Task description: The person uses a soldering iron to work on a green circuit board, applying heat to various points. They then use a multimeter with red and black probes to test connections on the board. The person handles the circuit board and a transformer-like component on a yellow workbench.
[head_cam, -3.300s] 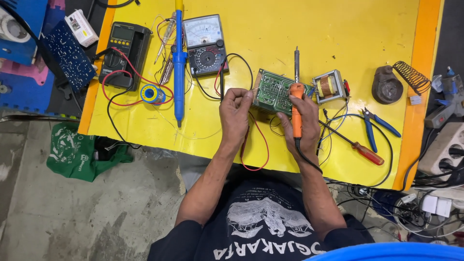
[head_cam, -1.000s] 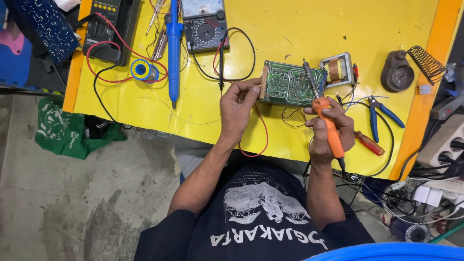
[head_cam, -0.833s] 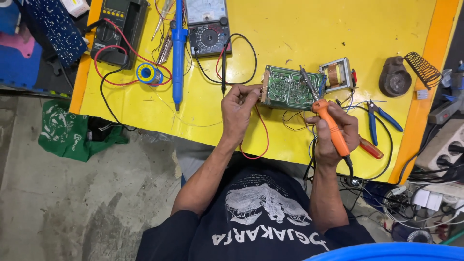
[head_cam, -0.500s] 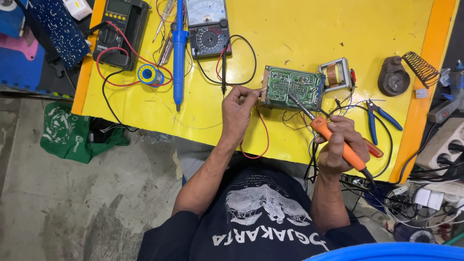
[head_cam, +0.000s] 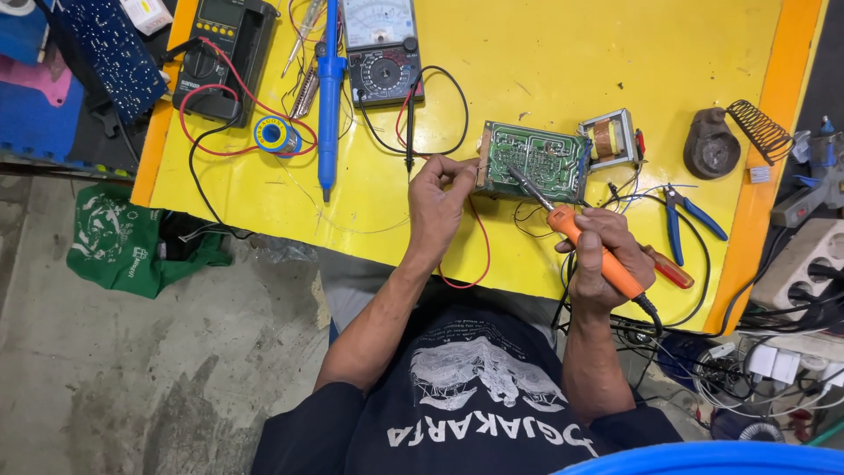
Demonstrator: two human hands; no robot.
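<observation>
A green circuit board [head_cam: 533, 160] stands tilted on the yellow table [head_cam: 545, 62], with a small transformer [head_cam: 608, 139] wired at its right end. My left hand [head_cam: 437, 207] pinches the board's left edge. My right hand [head_cam: 607, 261] grips an orange-handled soldering iron [head_cam: 591, 250]; its metal tip points up-left and meets the green face of the board. A red wire [head_cam: 483, 255] loops down from the board past my left wrist.
At the table's back lie a blue desoldering pump [head_cam: 330, 84], a solder spool [head_cam: 272, 135], a black digital multimeter [head_cam: 220, 53] and an analog meter [head_cam: 381, 48]. Blue-handled pliers [head_cam: 686, 220] and an iron stand [head_cam: 725, 141] sit right. A power strip [head_cam: 804, 259] and cables crowd the right edge.
My right hand has drawn the soldering iron down and to the right, lowering its handle, while the tip stays on the board. My left hand keeps holding the board's left edge.
</observation>
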